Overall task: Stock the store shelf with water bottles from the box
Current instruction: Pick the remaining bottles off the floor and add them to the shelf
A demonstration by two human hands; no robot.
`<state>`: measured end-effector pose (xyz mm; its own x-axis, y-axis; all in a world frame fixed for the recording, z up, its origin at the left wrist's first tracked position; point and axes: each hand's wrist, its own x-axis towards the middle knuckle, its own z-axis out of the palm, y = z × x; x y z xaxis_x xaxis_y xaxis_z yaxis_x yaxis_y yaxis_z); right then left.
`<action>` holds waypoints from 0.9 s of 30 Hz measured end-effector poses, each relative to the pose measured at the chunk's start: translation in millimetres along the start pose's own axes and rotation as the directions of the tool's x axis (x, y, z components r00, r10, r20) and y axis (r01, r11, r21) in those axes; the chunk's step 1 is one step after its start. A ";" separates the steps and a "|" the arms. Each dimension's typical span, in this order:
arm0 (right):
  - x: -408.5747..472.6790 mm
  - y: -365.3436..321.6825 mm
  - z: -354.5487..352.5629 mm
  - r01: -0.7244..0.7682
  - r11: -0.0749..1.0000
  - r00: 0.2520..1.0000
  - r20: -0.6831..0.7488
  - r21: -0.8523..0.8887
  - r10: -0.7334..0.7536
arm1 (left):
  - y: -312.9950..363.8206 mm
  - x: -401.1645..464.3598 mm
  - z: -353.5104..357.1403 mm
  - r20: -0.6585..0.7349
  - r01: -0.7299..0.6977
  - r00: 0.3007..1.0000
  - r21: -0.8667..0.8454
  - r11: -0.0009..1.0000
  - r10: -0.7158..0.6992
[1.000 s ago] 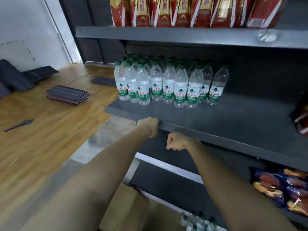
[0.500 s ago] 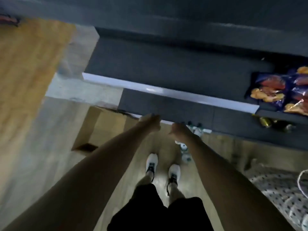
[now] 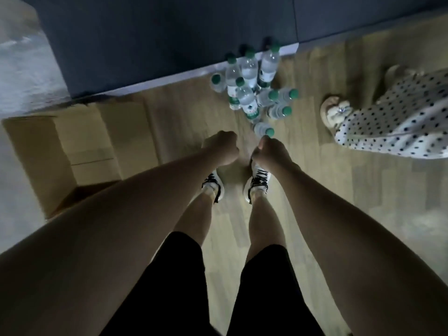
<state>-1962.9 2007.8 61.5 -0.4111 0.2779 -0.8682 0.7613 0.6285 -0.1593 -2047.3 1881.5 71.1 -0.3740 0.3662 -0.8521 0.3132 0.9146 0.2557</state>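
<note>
Step in hand: by my reading, the reach back down for more stock; both arms were stretched toward the floor and neither hand carried a bottle.
Left hand (image 3: 221, 147): fingers curled into a fist, holding nothing that showed.
Right hand (image 3: 269, 154): also clenched on nothing visible, knuckles forward, just beside the left hand with a narrow gap between them.
Water bottles (image 3: 252, 90): a loose cluster of green-capped bottles standing and leaning on the wooden floor, beyond both hands and a little to the right of them.
Nearest bottle (image 3: 263, 129): just past the right hand's knuckles, its green cap close to the thumb side; whether skin touched it could not be told.
Box (image 3: 80, 146): cardboard, on the floor to the left of the left hand and apart from it; its inside was not in view.
Shelf base (image 3: 157, 44): a dark panel farther ahead than the bottles, which stood against its pale lower edge.
Bystander: a second person's polka-dot hem (image 3: 397, 120) and sandalled foot, well to the right of the right hand.
Next move, as a judgement: both fists would need to unclench, and the right hand reach slightly forward to wrap the nearest bottle, while the left goes past it to another in the cluster.
Care needed: the bottles leaned on one another, so pulling one out could topple its neighbours.
</note>
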 end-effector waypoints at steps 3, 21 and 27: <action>41.8 21.1 18.1 -0.022 1.000 0.997 -0.079 -0.012 0.021 | 7.5 49.5 33.3 0.042 -0.038 0.998 0.046 0.998 0.037; 216.4 54.9 68.8 0.045 0.884 0.977 -0.165 -0.465 -0.137 | -18.6 210.2 125.0 0.068 -0.057 0.997 0.135 0.989 0.048; 135.7 41.6 27.4 0.165 0.852 0.966 -0.094 -0.498 -0.242 | -0.8 141.1 82.0 0.002 -0.024 1.000 0.160 0.987 0.024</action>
<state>-1973.3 2051.8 -75.8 -0.6284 0.1843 -0.7558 0.3308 0.9426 -0.0452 -2028.7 1918.4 -86.8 -0.3648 0.3877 -0.8465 0.4578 0.8664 0.1995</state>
